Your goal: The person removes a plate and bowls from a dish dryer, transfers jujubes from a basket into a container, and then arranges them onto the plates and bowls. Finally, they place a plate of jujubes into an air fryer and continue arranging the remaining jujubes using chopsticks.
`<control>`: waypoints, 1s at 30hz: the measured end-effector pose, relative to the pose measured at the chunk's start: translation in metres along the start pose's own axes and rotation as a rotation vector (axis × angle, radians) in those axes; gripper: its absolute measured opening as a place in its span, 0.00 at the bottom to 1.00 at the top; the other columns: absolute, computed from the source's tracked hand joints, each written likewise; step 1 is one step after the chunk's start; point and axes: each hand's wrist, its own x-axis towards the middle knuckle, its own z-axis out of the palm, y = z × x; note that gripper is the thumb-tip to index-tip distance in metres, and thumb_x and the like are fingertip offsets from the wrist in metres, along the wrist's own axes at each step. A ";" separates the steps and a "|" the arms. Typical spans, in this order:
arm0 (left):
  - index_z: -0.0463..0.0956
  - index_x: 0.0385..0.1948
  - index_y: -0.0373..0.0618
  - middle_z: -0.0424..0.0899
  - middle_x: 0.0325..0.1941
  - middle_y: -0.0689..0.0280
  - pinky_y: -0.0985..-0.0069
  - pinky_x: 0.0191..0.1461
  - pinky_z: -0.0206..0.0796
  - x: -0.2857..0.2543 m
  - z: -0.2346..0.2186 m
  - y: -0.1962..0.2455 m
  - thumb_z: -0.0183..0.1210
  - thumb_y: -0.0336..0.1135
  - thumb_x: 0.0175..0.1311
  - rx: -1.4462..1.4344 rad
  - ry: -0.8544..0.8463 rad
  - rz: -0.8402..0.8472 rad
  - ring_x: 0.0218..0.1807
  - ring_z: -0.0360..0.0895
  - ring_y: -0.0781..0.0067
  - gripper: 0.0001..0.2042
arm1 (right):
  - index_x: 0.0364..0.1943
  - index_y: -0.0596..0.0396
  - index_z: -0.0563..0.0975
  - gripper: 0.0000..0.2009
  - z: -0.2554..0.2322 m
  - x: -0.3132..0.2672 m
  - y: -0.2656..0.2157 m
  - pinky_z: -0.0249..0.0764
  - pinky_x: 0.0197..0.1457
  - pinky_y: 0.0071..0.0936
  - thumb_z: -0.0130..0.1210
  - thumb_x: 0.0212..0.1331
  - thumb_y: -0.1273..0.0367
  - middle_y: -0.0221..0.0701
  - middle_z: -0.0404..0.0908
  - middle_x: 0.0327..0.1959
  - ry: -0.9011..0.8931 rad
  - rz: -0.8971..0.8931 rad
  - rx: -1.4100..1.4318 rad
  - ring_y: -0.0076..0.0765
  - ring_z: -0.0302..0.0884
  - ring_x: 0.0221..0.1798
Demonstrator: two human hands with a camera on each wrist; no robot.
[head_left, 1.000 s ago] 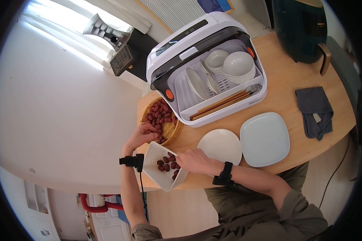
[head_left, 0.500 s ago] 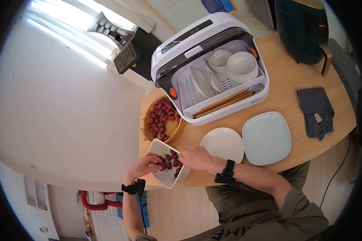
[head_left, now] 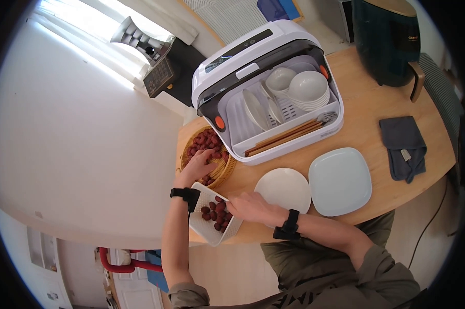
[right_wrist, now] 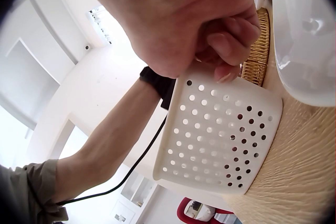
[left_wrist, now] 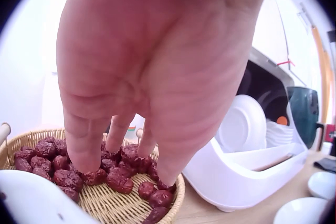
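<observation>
My left hand [head_left: 199, 166] reaches over a round wicker basket [head_left: 225, 172] of red dates [head_left: 206, 139]. In the left wrist view its fingers point down, spread apart, with the fingertips [left_wrist: 85, 162] right at the dates and nothing seen between them. My right hand [head_left: 250, 206] grips the rim of a white perforated plastic basket [right_wrist: 202, 141], thumb and curled fingers at its upper edge. The white basket is tilted near the table edge, just in front of the wicker one. Several dates [head_left: 216, 215] lie inside it.
A white dish cabinet [head_left: 273, 155] with bowls, plates and chopsticks stands behind. To the right of the right hand lie a round white plate [head_left: 283, 189] and a pale square plate [head_left: 341, 180]. Farther right are a grey cloth [head_left: 401, 141] and a dark green air fryer [head_left: 384, 49].
My left hand went from the wicker basket into the white basket, then back over the wicker basket. More dates lie in the white basket. The right hand keeps its grip on the rim.
</observation>
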 end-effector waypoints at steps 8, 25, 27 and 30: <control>0.70 0.61 0.47 0.72 0.59 0.45 0.61 0.66 0.62 0.050 0.021 0.010 0.62 0.47 0.52 0.055 -0.235 -0.129 0.62 0.69 0.50 0.31 | 0.28 0.60 0.79 0.15 -0.002 -0.002 0.000 0.76 0.33 0.52 0.46 0.60 0.63 0.50 0.80 0.24 0.028 -0.014 0.017 0.60 0.79 0.28; 0.74 0.55 0.40 0.81 0.32 0.63 0.78 0.38 0.76 0.059 0.026 0.013 0.62 0.28 0.49 -0.447 -0.207 -0.175 0.30 0.81 0.76 0.26 | 0.25 0.63 0.78 0.14 0.000 -0.002 0.000 0.76 0.32 0.50 0.48 0.58 0.65 0.51 0.79 0.23 0.062 -0.026 0.013 0.61 0.80 0.27; 0.74 0.54 0.40 0.81 0.33 0.63 0.78 0.37 0.76 0.059 0.028 0.011 0.62 0.28 0.49 -0.464 -0.218 -0.185 0.30 0.80 0.76 0.25 | 0.25 0.62 0.78 0.14 0.001 -0.003 0.001 0.76 0.32 0.51 0.48 0.58 0.65 0.51 0.80 0.23 0.083 -0.041 0.023 0.61 0.80 0.27; 0.74 0.53 0.38 0.81 0.34 0.63 0.79 0.36 0.75 0.063 0.035 0.001 0.63 0.28 0.49 -0.556 -0.197 -0.146 0.30 0.79 0.77 0.24 | 0.25 0.62 0.78 0.14 0.000 -0.002 0.002 0.76 0.32 0.51 0.48 0.58 0.65 0.51 0.80 0.23 0.089 -0.048 0.018 0.60 0.80 0.27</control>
